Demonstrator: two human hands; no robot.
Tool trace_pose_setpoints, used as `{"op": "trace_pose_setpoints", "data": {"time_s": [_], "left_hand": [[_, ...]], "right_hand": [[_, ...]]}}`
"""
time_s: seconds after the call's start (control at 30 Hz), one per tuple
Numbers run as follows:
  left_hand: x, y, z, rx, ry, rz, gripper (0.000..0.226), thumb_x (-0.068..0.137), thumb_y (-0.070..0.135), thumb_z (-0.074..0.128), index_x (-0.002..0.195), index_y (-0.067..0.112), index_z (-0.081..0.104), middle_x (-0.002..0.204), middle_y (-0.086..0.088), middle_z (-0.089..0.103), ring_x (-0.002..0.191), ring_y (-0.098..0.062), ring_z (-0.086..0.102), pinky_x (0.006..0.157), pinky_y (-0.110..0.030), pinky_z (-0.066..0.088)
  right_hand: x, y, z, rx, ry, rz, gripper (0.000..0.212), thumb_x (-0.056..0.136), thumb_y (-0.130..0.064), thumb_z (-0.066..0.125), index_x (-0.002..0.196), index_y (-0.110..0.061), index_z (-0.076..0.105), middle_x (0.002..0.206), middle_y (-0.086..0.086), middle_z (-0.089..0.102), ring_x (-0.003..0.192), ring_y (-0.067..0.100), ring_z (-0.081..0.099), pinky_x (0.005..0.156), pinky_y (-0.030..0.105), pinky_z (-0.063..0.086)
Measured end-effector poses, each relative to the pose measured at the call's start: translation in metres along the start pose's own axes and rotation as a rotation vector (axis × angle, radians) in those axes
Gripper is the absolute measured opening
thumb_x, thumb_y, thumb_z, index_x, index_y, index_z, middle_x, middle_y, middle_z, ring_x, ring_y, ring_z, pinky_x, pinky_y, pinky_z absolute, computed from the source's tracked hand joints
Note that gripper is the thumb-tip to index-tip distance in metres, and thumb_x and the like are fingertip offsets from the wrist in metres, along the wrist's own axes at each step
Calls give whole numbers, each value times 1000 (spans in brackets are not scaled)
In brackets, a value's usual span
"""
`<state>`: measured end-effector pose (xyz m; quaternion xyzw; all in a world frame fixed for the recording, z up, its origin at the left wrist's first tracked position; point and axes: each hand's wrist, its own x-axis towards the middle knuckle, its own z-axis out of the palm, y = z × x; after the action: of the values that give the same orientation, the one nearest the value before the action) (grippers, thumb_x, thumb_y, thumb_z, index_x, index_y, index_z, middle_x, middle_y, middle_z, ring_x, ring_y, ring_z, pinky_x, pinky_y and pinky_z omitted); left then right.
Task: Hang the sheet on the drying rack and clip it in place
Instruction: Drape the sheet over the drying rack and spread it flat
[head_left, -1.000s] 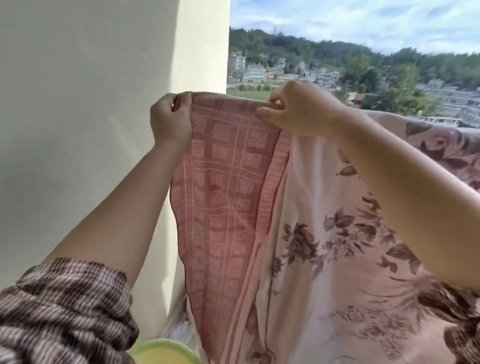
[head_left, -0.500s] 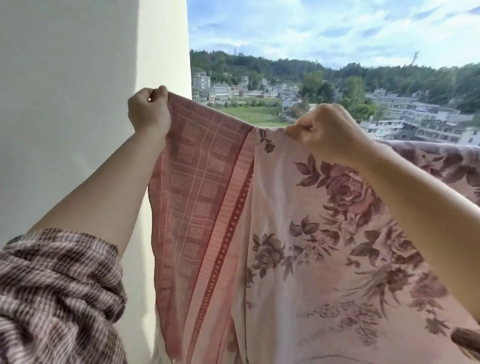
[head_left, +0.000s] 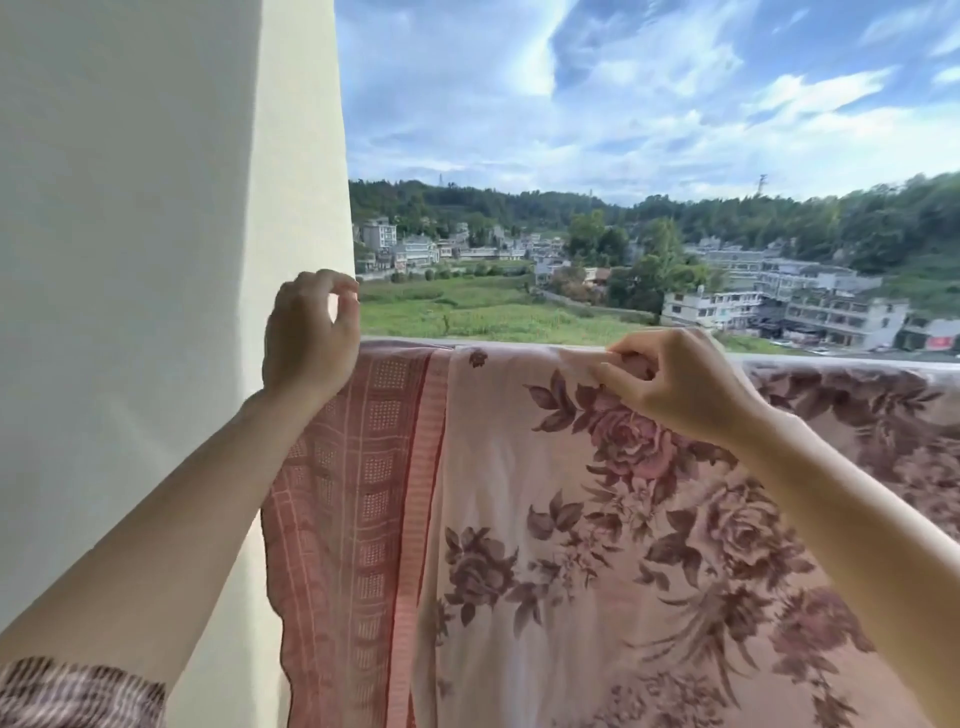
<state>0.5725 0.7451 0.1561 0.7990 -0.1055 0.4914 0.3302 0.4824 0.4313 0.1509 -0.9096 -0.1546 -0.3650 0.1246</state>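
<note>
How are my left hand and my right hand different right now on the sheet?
The left hand sits at the sheet's checked corner beside the wall, its fingers loosely curled and seemingly not gripping; the right hand pinches a fold of the floral part along the top edge. The left hand is raised slightly above the edge; the right lies on it. Both are at the sheet's top edge.

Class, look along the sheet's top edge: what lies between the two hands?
Head view: only sheet, its checked border and a small flower, between left hand and right hand. No clip.
</note>
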Motion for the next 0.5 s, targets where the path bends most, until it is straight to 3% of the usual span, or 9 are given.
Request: {"op": "trace_pose_setpoints", "data": {"time_s": [0.03, 0.1, 0.17, 0.27, 0.4, 0.5], "left_hand": [[-11, 15, 5, -13, -85, 124, 27, 95, 20, 43, 101, 8, 66, 102, -11, 69, 96, -27, 61, 82, -36, 46], [-31, 32, 19, 53, -271, 207, 39, 99, 28, 36, 85, 8, 66, 77, -8, 68, 72, -24, 60, 75, -36, 49], [-40, 35, 31, 132, -285, 208, 48, 100, 32, 32, 65, 12, 57, 54, 1, 51, 57, -20, 49, 77, -37, 45], [-39, 37, 38, 182, -244, 119, 53, 101, 34, 29, 54, 16, 44, 53, 2, 45, 63, -21, 45, 85, -39, 34], [-35, 42, 35, 284, -269, 62, 53, 100, 33, 29, 64, 12, 62, 67, -13, 59, 77, -29, 55, 93, -44, 34], [-36, 51, 35, 310, -290, 32, 53, 99, 30, 27, 60, 10, 57, 62, -8, 53, 77, -29, 55, 93, -43, 34]], "right_hand": [[-5, 2, 0, 5, 36, -17, 24, 86, -33, 66, 97, -13, 74, 80, -5, 71, 60, 13, 62, 57, 33, 55], [-8, 5, 1, 51, 90, -37, 17, 88, -22, 66, 98, -11, 75, 80, -5, 72, 60, 11, 63, 58, 27, 55], [-5, 10, 1, 6, 93, -27, 16, 90, -14, 62, 84, -9, 76, 68, 1, 72, 51, 15, 61, 48, 26, 50], [0, 28, -3, -140, 94, 48, 22, 88, -4, 55, 71, -3, 69, 56, 8, 63, 45, 20, 54, 41, 22, 40], [-20, 68, -39, -166, 130, 254, 28, 86, -5, 55, 59, -1, 63, 49, 13, 57, 42, 23, 48, 41, 21, 31], [-38, 96, -67, -200, 145, 370, 29, 83, -2, 52, 56, 0, 62, 52, 17, 60, 47, 30, 54, 45, 19, 33]]}}
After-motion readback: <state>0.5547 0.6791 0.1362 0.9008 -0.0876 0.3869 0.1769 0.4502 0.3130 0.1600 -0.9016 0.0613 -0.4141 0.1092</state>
